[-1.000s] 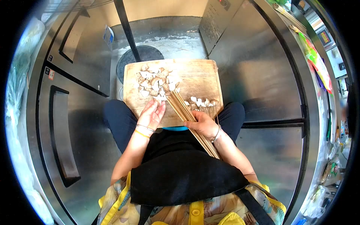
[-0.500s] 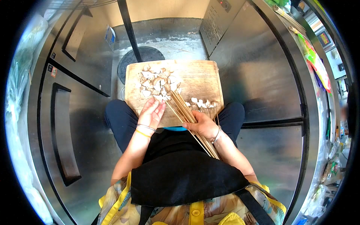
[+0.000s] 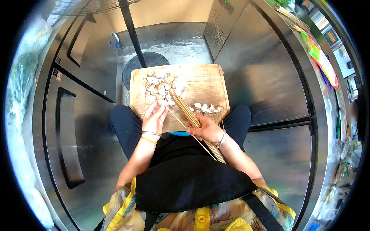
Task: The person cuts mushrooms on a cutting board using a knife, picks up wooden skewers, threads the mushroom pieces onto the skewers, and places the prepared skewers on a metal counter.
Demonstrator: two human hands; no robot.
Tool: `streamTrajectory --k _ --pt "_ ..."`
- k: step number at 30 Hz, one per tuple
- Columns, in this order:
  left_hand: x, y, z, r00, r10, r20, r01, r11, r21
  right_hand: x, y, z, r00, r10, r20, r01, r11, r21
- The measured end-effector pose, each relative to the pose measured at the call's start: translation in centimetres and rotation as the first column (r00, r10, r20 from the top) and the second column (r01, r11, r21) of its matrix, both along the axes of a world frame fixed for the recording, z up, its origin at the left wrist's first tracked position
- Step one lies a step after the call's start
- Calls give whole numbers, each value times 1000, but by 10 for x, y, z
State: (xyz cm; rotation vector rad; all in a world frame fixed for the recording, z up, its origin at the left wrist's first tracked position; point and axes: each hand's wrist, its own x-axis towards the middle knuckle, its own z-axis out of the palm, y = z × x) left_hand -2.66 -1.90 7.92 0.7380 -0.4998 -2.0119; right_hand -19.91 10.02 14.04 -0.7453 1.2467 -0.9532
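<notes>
A wooden board lies across the knees, with a heap of cut mushroom pieces on its left half. My left hand pinches a pale mushroom piece at the heap's near edge. My right hand is wrapped round a bundle of thin wooden skewers. One single skewer stands apart from the bundle, between thumb and fingers, its upper end at the pinched piece. Skewered mushroom pieces lie at the board's right near corner.
Steel cabinets rise on the right and steel doors on the left. A dark round lid and a black pole are behind the board. Plastic bags line the far left.
The single skewer has separated from the bundle and its tip has come to the piece in my left hand. The left fingers have closed more on that piece.
</notes>
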Motion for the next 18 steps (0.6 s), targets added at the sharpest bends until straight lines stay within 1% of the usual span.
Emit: streamTrajectory --k 6,10,12,13,15,16,18 --pt "-2 2 -2 998 34 53 -30 997 -73 1 0 1 1000 -4 5 4 1000 -4" --pt "-2 2 -4 997 51 64 -46 996 -74 1 -1 1 1000 2 2 -2 1000 8" --pt "-1 4 -5 964 111 241 -16 932 -362 0 -1 0 1000 14 7 -14 1000 -7" --pt "-1 4 -2 964 108 242 -13 932 -363 -1 -2 0 1000 11 8 -11 1000 -7" --pt "0 5 6 926 133 353 76 850 -521 -1 -2 -1 1000 15 12 -15 1000 -11" --pt "0 8 10 926 133 353 77 851 -520 -1 -1 -2 1000 15 12 -15 1000 -10" --pt "1 11 13 905 146 401 141 785 -604 -1 -2 -5 999 21 34 -21 1000 -8"
